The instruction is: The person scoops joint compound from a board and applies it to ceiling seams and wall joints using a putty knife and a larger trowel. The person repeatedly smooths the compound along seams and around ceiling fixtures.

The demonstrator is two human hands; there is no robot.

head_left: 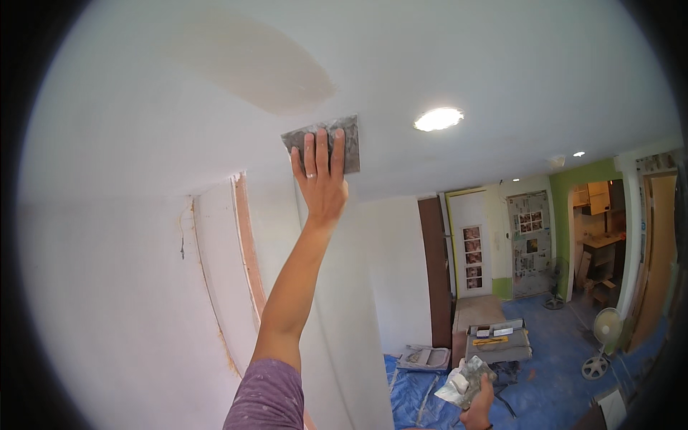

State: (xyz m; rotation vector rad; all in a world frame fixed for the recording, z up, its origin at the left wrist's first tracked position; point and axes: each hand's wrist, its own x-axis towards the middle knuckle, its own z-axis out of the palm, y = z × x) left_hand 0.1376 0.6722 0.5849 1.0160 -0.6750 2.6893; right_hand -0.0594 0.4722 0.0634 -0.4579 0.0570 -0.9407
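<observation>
My left hand [324, 186] is raised to the ceiling [516, 64], its fingers laid along a grey, square metal putty blade [350, 161], the thumb out of sight. The blade is at the ceiling surface, just below a beige patch [258, 68] and left of a round downlight [438, 119]. Low at the right, my right hand [476, 405] grips a second grey metal blade [473, 380] with white paste [459, 378] on it.
A wall [107, 287] with an exposed strip [246, 244] is at left. Below at right, a bench [512, 344] with tools and folded grey furniture [423, 356] stand on blue sheeting [408, 394]. A white fan [607, 326] stands before a doorway [598, 251].
</observation>
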